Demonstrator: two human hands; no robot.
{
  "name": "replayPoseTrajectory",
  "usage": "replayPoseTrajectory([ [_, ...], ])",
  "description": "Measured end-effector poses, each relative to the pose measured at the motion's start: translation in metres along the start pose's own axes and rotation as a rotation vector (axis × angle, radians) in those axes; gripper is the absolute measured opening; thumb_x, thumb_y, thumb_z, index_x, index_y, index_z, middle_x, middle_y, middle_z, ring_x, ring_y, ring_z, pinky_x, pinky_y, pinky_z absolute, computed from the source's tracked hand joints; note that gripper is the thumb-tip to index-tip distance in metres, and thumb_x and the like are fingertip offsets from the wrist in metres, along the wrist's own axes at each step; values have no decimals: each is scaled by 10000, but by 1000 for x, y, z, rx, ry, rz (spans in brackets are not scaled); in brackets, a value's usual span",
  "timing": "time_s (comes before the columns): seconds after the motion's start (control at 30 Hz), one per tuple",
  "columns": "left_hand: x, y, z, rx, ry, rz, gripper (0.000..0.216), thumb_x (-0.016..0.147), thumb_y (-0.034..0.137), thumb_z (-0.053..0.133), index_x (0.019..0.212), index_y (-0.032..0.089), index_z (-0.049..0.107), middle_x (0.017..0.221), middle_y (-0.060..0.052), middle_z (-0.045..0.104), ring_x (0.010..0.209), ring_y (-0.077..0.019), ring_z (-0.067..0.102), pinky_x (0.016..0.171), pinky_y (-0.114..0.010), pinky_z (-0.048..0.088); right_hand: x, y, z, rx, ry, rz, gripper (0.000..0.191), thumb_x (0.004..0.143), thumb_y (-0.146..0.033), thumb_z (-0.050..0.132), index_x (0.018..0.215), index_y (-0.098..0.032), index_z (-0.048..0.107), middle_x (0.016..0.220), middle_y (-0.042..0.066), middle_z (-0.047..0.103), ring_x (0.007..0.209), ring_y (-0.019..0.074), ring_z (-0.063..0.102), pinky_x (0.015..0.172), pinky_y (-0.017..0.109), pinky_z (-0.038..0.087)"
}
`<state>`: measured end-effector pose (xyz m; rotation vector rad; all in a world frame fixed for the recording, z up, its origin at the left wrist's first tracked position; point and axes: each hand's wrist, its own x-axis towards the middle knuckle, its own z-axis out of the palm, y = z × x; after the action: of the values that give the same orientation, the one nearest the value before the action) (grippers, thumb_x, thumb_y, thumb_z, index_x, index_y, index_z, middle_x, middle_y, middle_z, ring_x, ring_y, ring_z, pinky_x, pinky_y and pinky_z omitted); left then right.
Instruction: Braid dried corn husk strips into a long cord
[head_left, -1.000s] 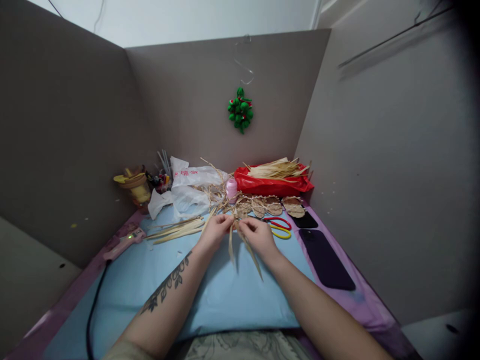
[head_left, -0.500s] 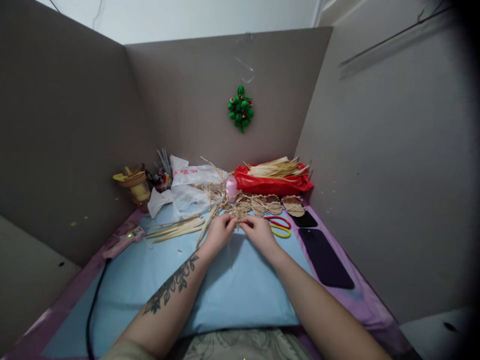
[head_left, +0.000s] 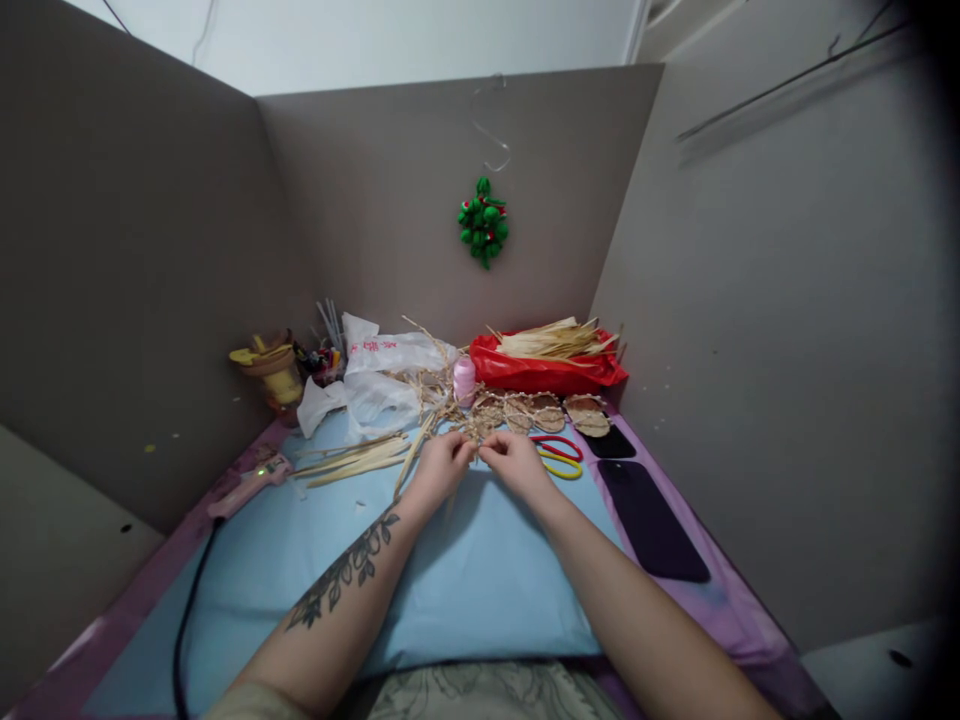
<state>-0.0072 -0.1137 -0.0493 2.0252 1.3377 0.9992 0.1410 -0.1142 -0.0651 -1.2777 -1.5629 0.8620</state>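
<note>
My left hand (head_left: 445, 464) and my right hand (head_left: 513, 464) meet over the blue cloth, fingertips pinched close together. Between them runs a thin strand of dried straw (head_left: 474, 450), mostly hidden by the fingers. Right behind the hands lie a heap of straw braid (head_left: 429, 388) and a pink spool of thread (head_left: 464, 382). Several woven straw pieces like small soles (head_left: 549, 411) sit in a row behind my right hand. Scissors with red and yellow handles (head_left: 561, 456) rest beside that hand. Flat straw strips (head_left: 360, 460) lie to the left of my left hand.
A red bag (head_left: 525, 374) of straw and a white plastic bag (head_left: 390, 352) stand at the back. A pink glue gun (head_left: 251, 486) with a black cord lies left. Two dark phones, one a large phone (head_left: 652, 520), lie right. Panels enclose three sides.
The hands stay in nearly the same place, still pinching together, with only slight finger movement. A loose straw end under the hands has shifted a little leftward. The view has tilted slightly.
</note>
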Motion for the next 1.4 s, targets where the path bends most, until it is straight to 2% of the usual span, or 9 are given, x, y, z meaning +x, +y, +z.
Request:
replayPoseTrajectory([
  [0.13, 2, -3, -1, -20, -34, 4, 259, 795, 266, 435, 601, 145, 556, 543, 12, 512, 542, -112, 438, 534, -224, 303, 0, 0, 0, -20, -27, -10, 120, 672, -272, 525, 623, -166, 552, 565, -24, 521, 548, 114, 456, 548, 230, 358],
  [0.33, 6, -15, -8, -328, -200, -147, 232, 754, 329, 515, 787, 129, 628, 596, 18, 541, 534, -98, 457, 517, -206, 330, 1, 1, -3, 9, -90, -8, 134, 690, -285, 486, 622, -173, 515, 560, -34, 481, 536, 112, 438, 521, 223, 329],
  [0.6, 3, -11, -5, -522, -216, -244, 263, 694, 377, 602, 653, 117, 618, 535, 24, 530, 491, -81, 449, 525, -210, 359, -7, -7, 6, -376, 125, -79, 115, 711, -223, 470, 653, -178, 558, 593, 6, 570, 555, 127, 476, 546, 240, 309],
  [0.77, -4, 2, 3, -268, -139, -54, 216, 763, 266, 513, 665, 132, 650, 640, -13, 626, 616, -125, 540, 605, -222, 392, -3, -1, 5, -1, 66, 106, 136, 663, -258, 516, 572, -167, 558, 524, 2, 567, 510, 123, 486, 503, 230, 340],
  [0.9, -8, 8, 0, -59, -191, 116, 231, 801, 210, 450, 739, 154, 666, 740, -45, 641, 719, -157, 557, 684, -250, 398, 0, 2, 1, 401, 25, 225, 113, 584, -254, 571, 526, -159, 553, 475, -10, 540, 467, 108, 461, 481, 230, 348],
  [1.03, -13, 12, -3, 88, -239, 208, 231, 790, 145, 434, 811, 175, 662, 744, -48, 586, 742, -166, 521, 696, -258, 387, -1, -2, -2, 517, 6, 244, 118, 545, -239, 593, 481, -159, 535, 427, -23, 496, 440, 94, 424, 461, 227, 316],
  [1.13, -12, 8, -2, 63, -217, 217, 244, 790, 125, 435, 812, 176, 672, 741, -53, 575, 757, -171, 510, 712, -266, 387, -2, -4, -4, 481, -3, 233, 141, 552, -258, 606, 493, -163, 520, 440, -26, 500, 436, 87, 408, 447, 221, 291],
  [1.3, -2, -1, 6, -69, 15, 40, 254, 806, 173, 445, 927, 151, 667, 854, -66, 610, 809, -167, 532, 733, -270, 408, -2, -6, -3, 511, -84, 237, 153, 568, -272, 620, 555, -164, 512, 481, -38, 504, 459, 82, 424, 472, 213, 302],
  [1.4, 0, -2, 9, -165, -56, 35, 217, 808, 252, 476, 877, 141, 649, 783, -29, 617, 726, -142, 529, 660, -238, 405, -2, -6, -2, 543, -128, 228, 186, 576, -289, 636, 579, -164, 499, 492, -43, 501, 465, 81, 425, 473, 209, 295],
])
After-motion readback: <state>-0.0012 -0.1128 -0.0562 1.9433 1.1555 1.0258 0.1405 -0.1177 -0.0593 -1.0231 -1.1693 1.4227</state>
